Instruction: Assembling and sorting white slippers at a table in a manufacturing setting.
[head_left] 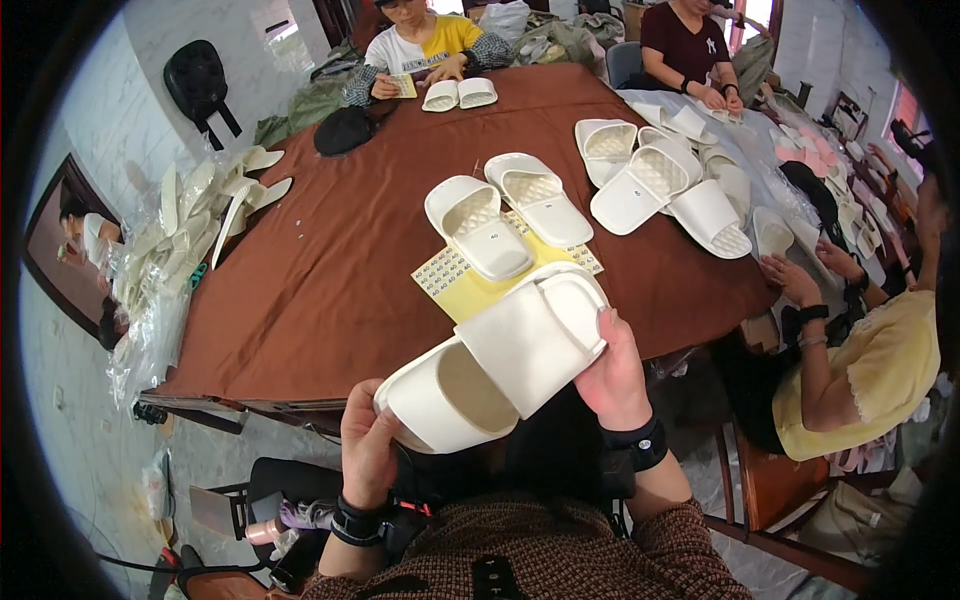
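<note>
Both hands are holding one white slide sandal (495, 365) up over the near edge of the brown table (330, 290): the left hand (368, 445) is cupping the heel end, the right hand (615, 375) is gripping the toe end beside the wide strap. Its long axis is running from lower left to upper right, toe pointing up and right. It is looking light and springy, probably foam, so gripping the ends or strap should suit. Beyond it, a yellow sticker sheet (470, 285) is lying under another pair of sandals (505, 215).
</note>
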